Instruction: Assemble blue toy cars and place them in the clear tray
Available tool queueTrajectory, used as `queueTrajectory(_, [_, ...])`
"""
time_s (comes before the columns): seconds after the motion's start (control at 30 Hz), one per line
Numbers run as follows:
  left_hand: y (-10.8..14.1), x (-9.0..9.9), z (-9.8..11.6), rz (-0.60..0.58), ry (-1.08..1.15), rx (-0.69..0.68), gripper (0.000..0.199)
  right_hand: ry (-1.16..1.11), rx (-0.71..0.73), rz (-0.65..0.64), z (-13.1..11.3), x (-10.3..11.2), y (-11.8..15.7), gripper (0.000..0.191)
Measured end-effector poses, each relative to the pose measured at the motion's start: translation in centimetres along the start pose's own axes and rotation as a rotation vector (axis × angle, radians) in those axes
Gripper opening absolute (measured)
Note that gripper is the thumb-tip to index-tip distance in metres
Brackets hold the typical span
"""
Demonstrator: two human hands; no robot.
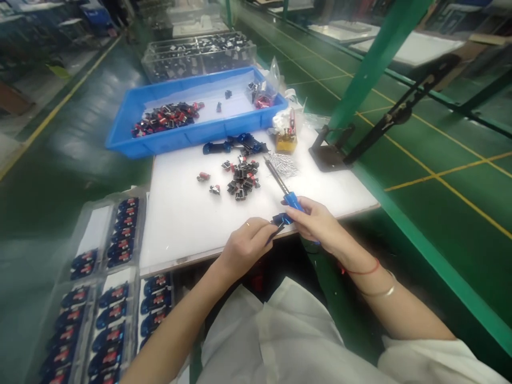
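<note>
Nearside of the blue tray (188, 133), the left hand (245, 246) pinches a blue part (282, 218), seemingly steadying it; the right hand's (318, 223) fingers clamp a blue-handled tool (293, 201).

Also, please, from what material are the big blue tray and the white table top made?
Blue tray: probably moulded plastic, slightly glossy; colour is even, no joints show.
Table top: smooth, white, satin, perhaps laminate or plastic sheet; its brownish edge suggests wood below.
</note>
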State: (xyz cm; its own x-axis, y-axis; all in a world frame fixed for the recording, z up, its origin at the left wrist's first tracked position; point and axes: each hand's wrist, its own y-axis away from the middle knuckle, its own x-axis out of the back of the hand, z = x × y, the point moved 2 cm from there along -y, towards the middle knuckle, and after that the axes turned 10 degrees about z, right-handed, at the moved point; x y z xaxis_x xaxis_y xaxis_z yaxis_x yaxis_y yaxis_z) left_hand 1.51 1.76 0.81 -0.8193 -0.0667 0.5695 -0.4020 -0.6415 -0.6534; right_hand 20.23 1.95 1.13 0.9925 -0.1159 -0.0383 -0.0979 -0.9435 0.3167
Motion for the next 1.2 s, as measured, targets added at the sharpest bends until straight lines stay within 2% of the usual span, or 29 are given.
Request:
queueTrajectory(0.13, [0.1, 0.5, 0.6, 0.065, -0.227, -0.457, 0.018, -0.022, -0.003, -0.032, -0.1, -0.2, 0.1, 0.052])
queueTrajectory(0.2, [0.1, 0.6, 0.7, 0.073, -0.286, -0.564, 0.018, -0.002, 0.004, -0.017, -0.1, -0.1, 0.3, 0.052])
queueTrajectory(0.27, [0.2, 0.6, 0.4, 0.071, -0.298, -0.571, 0.020, 0.008, 0.014, 0.008, 0.0, -0.1, 0.5, 0.054])
queueTrajectory(0.33, [0.4, 0.7, -0.1, 0.088, -0.284, -0.483, 0.028, -0.013, 0.034, 0.043, -0.1, -0.1, 0.5, 0.058])
queueTrajectory(0.4, [0.8, 1.0, -0.8, 0.128, -0.233, -0.319, 0.044, -0.051, 0.069, 0.082, -0.2, -0.2, 0.5, 0.062])
queueTrajectory(0.5, [1.4, 1.3, -1.6, 0.129, -0.012, 0.080, 0.070, -0.085, 0.120, 0.135, -0.2, -0.6, 0.4, 0.065])
queueTrajectory(0.6, [1.9, 1.2, -1.9, 0.061, 0.328, 0.598, 0.066, -0.062, 0.156, 0.173, 0.2, -1.2, 0.2, 0.066])
queueTrajectory(0.63, [1.9, 1.2, -1.9, 0.059, 0.436, 0.733, 0.062, -0.040, 0.162, 0.171, 0.3, -1.4, 0.1, 0.064])
queueTrajectory(0.7, [1.8, 1.2, -1.9, 0.103, 0.606, 0.888, 0.058, 0.013, 0.182, 0.166, 0.6, -1.7, -0.1, 0.058])
queueTrajectory(0.77, [1.6, 1.6, -2.2, 0.170, 0.687, 0.935, 0.058, 0.072, 0.240, 0.197, 0.8, -1.8, -0.7, 0.048])
queueTrajectory(0.9, [1.8, 3.0, -3.5, 0.271, 0.647, 0.979, 0.058, 0.273, 0.401, 0.275, 0.5, -1.7, -3.0, 0.030])
queueTrajectory(1.03, [2.2, 3.9, -4.6, 0.242, 0.628, 1.037, 0.058, 0.490, 0.454, 0.230, -0.1, -2.8, -5.5, 0.018])
queueTrajectory(1.2, [2.4, 3.9, -5.1, 0.206, 0.668, 1.041, 0.056, 0.612, 0.668, 0.218, -1.4, -5.3, -7.4, 0.011])
